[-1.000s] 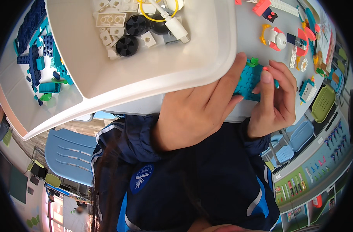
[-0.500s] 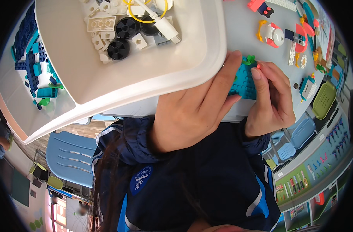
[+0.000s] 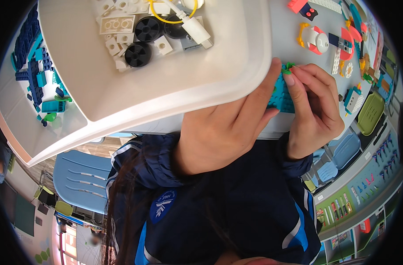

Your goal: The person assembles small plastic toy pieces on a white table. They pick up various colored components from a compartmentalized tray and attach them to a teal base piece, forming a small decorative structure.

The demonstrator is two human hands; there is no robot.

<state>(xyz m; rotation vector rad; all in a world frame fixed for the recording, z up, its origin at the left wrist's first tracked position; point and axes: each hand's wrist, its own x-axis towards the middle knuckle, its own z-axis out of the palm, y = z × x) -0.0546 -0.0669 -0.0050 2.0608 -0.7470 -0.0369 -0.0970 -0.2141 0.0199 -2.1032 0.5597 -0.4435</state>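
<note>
My left hand [image 3: 226,128] holds a teal studded building plate [image 3: 281,98], its fingers along the plate's left side and its thumb by the near edge. A green leaf piece [image 3: 287,68] sits at the plate's far edge. My right hand [image 3: 314,104] is closed in a pinch right at that leaf, thumb against forefinger. The small coral piece seen between these fingertips earlier is hidden now behind them. Part of the plate lies out of sight under my left fingers and the tray's rim.
A white divided tray [image 3: 179,104] overhangs my left hand, holding white bricks, black wheels [image 3: 138,54], a white cable [image 3: 196,31] and blue-teal bricks [image 3: 53,106]. Beyond my right hand lie a white-and-coral brick figure [image 3: 317,39] and a teal-and-white brick build [image 3: 352,100] on the grey table.
My right fingertips have come against the green leaf piece, and the coral piece has gone from sight. Both hands, the plate and the tray appear shifted slightly right in view.
</note>
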